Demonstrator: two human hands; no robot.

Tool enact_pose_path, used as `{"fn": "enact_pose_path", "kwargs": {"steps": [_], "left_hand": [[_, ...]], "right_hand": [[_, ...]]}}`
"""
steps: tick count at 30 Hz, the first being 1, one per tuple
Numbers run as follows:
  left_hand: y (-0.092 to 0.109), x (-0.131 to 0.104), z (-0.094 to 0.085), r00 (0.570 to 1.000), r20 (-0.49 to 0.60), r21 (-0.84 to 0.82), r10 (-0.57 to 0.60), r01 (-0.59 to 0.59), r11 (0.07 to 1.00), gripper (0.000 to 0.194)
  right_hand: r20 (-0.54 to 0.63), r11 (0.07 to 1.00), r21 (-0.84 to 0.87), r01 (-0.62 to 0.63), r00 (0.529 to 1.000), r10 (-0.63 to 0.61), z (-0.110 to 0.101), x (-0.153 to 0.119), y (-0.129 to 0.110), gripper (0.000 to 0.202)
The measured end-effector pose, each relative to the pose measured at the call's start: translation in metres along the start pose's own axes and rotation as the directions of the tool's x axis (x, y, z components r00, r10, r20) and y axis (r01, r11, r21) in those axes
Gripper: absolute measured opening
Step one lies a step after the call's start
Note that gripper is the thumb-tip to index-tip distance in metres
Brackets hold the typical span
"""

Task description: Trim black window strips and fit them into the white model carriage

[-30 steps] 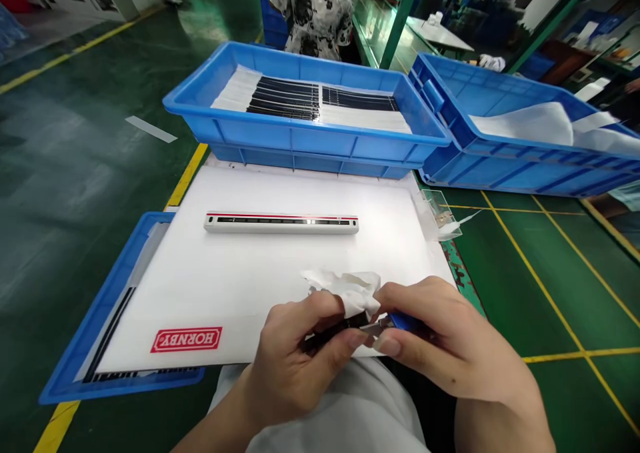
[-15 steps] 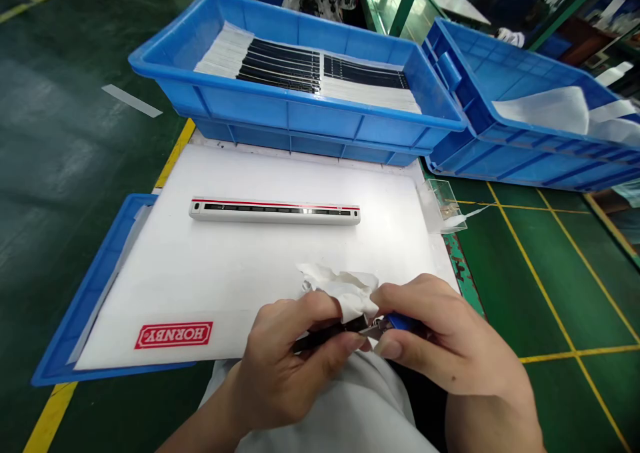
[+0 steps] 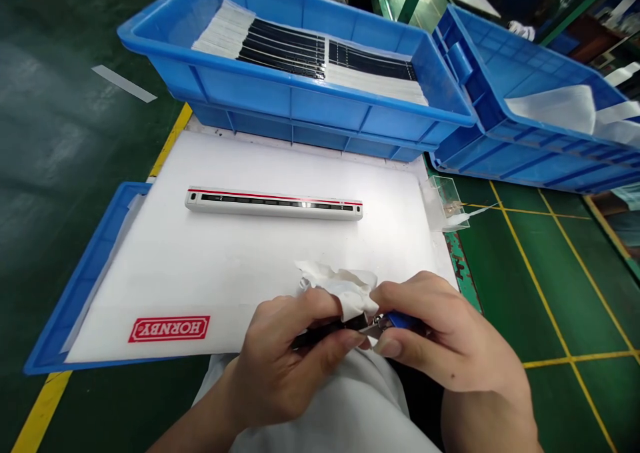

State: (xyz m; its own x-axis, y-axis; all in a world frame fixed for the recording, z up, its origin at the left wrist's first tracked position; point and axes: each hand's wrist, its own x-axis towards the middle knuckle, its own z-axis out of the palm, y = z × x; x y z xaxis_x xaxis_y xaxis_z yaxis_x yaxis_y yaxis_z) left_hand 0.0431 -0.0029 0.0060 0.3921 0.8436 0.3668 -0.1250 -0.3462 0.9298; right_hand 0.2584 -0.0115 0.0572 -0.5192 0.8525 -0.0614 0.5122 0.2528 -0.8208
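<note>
My left hand (image 3: pixel 295 359) is closed around a slim black part (image 3: pixel 320 333) near the board's front edge. A crumpled white tissue (image 3: pixel 340 286) rises over its fingers and onto the black part. My right hand (image 3: pixel 440 346) is closed on a blue-handled tool (image 3: pixel 400 320). The tool's thin metal tip (image 3: pixel 373 331) points left and meets the end of the black part. The exact kind of tool is hidden by my fingers. Beyond both hands, a white model train coach (image 3: pixel 275 206) with a red stripe and dark window band lies across the white board (image 3: pixel 240 253).
A blue bin (image 3: pixel 300 106) holding rows of black and white strips stands behind the board. Another blue bin (image 3: pixel 540 153) with white sheets is at the right. A small clear box (image 3: pixel 445 203) sits at the board's right edge. Under its left side is a blue tray (image 3: pixel 65 306).
The camera view has tilted slightly, so the board, coach and bins appear a little shifted. Both hands keep the same grip, with the tool tip still at the black part's end.
</note>
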Motion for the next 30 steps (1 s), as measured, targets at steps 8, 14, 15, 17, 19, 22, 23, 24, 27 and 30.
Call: {"fn": "enact_pose_path", "kwargs": {"steps": [8,14,15,17,19,22,23,24,27,30], "left_hand": [[-0.002,0.0015,0.0013,1.0,-0.02,-0.013,0.021,-0.022,1.0,0.009],[-0.0027,0.0006,0.0019,0.999,-0.02,-0.013,0.031,-0.032,0.999,0.008],[-0.003,0.0001,0.0016,0.999,-0.016,-0.011,0.03,-0.03,0.999,0.008],[-0.0036,-0.0004,0.0009,1.0,-0.014,-0.017,0.021,-0.022,1.0,0.009],[-0.0037,-0.0001,0.0004,1.0,-0.014,-0.031,0.009,-0.01,0.999,0.009],[-0.0028,0.0011,0.0005,1.0,-0.013,-0.056,0.0,-0.001,0.998,0.007],[-0.0024,0.0014,0.0008,1.0,-0.014,-0.06,-0.001,0.0,0.998,0.006],[-0.002,0.0016,0.0011,1.0,-0.018,-0.063,-0.003,0.001,0.998,0.006],[-0.0014,0.0012,0.0023,1.0,-0.023,-0.069,-0.013,0.011,0.998,0.004],[-0.0023,0.0005,0.0029,1.0,-0.011,-0.086,-0.008,0.007,0.996,0.004]], "right_hand": [[0.01,0.996,0.089,0.03,0.999,-0.031,0.0014,0.0035,0.002,0.032],[-0.031,0.987,0.132,0.088,0.996,-0.084,0.0033,0.0068,0.0045,0.029],[-0.033,0.987,0.135,0.091,0.996,-0.087,0.0033,0.0066,0.0046,0.028],[-0.037,0.985,0.14,0.097,0.995,-0.093,0.0032,0.0058,0.0045,0.026],[-0.041,0.985,0.137,0.105,0.994,-0.1,0.0032,0.0052,0.0042,0.026],[-0.056,0.984,0.137,0.116,0.993,-0.109,0.004,0.0055,0.0042,0.029],[-0.061,0.984,0.137,0.118,0.992,-0.11,0.0046,0.0059,0.0044,0.03],[-0.065,0.984,0.135,0.119,0.992,-0.111,0.0053,0.0063,0.0048,0.031],[-0.069,0.986,0.118,0.114,0.992,-0.107,0.0072,0.0069,0.0061,0.031],[-0.065,0.987,0.114,0.115,0.992,-0.108,0.008,0.0065,0.0066,0.03]]}}
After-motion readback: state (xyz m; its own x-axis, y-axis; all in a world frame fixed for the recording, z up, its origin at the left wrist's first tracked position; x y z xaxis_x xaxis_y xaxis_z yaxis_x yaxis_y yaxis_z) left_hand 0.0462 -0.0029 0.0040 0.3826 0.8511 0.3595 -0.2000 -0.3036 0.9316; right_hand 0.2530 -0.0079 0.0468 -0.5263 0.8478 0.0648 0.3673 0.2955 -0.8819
